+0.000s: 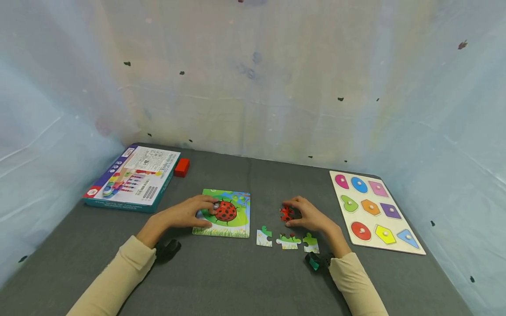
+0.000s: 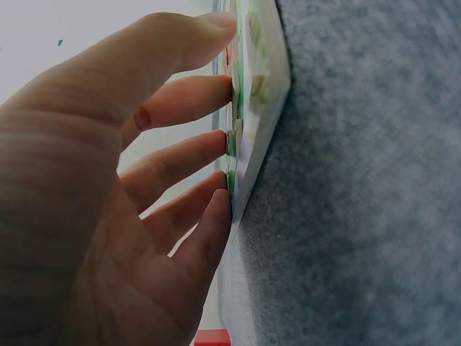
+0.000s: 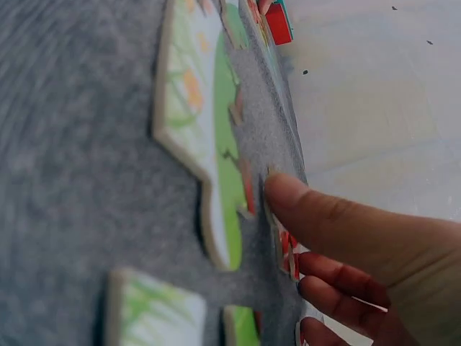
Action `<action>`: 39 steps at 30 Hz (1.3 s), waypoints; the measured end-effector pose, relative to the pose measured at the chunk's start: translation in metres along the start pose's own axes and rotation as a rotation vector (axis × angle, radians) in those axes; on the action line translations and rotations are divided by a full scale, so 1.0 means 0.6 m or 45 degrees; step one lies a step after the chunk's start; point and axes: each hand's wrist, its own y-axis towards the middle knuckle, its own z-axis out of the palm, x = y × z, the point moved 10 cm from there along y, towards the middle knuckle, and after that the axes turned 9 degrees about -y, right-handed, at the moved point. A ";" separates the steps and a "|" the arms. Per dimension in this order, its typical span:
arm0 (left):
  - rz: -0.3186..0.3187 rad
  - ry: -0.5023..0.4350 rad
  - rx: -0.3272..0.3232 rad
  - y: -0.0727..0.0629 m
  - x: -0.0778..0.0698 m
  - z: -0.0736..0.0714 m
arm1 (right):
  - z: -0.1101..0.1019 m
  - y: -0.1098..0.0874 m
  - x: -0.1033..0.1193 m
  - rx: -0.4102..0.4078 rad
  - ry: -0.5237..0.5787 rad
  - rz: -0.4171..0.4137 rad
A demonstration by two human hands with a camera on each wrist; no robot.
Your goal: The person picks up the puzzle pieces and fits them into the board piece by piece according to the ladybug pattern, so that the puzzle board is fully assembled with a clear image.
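Right grip pinches red piece; box lettering seems blurred.

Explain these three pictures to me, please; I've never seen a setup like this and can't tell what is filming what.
There is no robot here, just a person working bare-handed. The wide picture comes from a camera worn on the head; the two close-ups come from wrist cameras, one per arm. On the gray surface lie a ladybug puzzle, three loose puzzle pieces, a shape board, a printed box and a red block. The left hand rests its fingertips on the ladybug puzzle. The right hand holds a red puzzle piece between thumb and fingers.
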 end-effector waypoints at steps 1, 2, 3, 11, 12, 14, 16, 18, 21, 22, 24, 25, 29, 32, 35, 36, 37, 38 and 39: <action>0.000 -0.004 -0.001 0.000 0.000 0.000 | 0.001 -0.002 -0.001 0.003 0.002 0.002; 0.005 -0.004 -0.002 0.000 -0.001 0.000 | 0.002 -0.003 -0.002 0.006 0.007 0.003; 0.013 -0.003 -0.004 0.000 -0.001 0.000 | 0.003 -0.004 -0.003 0.006 0.009 0.004; 0.044 0.013 -0.010 0.000 -0.003 -0.001 | 0.003 -0.002 -0.006 -0.022 -0.005 -0.012; 0.039 0.007 -0.009 0.000 -0.003 -0.002 | 0.003 -0.002 -0.006 -0.027 -0.008 -0.017; 0.030 0.000 -0.011 -0.001 -0.005 -0.003 | 0.002 -0.001 -0.005 -0.034 -0.012 -0.021; 0.026 0.007 -0.011 -0.002 -0.006 -0.003 | 0.001 0.001 -0.002 -0.043 -0.009 -0.028; 0.009 -0.002 -0.008 -0.002 -0.006 -0.003 | -0.002 0.004 0.001 -0.058 0.011 -0.028; -0.015 -0.004 0.000 -0.003 -0.006 -0.002 | -0.008 0.014 0.012 -0.102 0.044 -0.039; -0.027 -0.010 0.003 -0.003 -0.005 -0.002 | -0.010 0.018 0.018 -0.118 0.054 -0.048; -0.041 -0.019 0.004 -0.003 -0.004 -0.002 | -0.014 0.028 0.032 -0.150 0.083 -0.073; -0.040 -0.018 0.005 -0.003 -0.004 -0.002 | -0.016 0.033 0.040 -0.164 0.098 -0.087; -0.018 -0.011 -0.004 -0.002 -0.005 -0.003 | -0.018 0.056 0.073 -0.202 0.136 -0.149; 0.007 -0.003 -0.011 -0.001 -0.006 -0.003 | -0.014 0.073 0.095 -0.204 0.142 -0.174; 0.025 0.004 -0.009 0.000 -0.006 -0.002 | -0.008 0.088 0.116 -0.187 0.139 -0.184; 0.023 0.004 -0.007 0.000 -0.006 -0.001 | -0.006 0.092 0.123 -0.182 0.142 -0.188; 0.026 0.008 -0.006 0.000 -0.006 -0.001 | -0.004 0.096 0.129 -0.178 0.141 -0.191; 0.027 0.011 -0.004 0.000 -0.005 -0.001 | -0.002 0.100 0.136 -0.177 0.140 -0.197; 0.027 0.014 -0.004 0.000 -0.005 0.000 | -0.001 0.104 0.142 -0.179 0.146 -0.205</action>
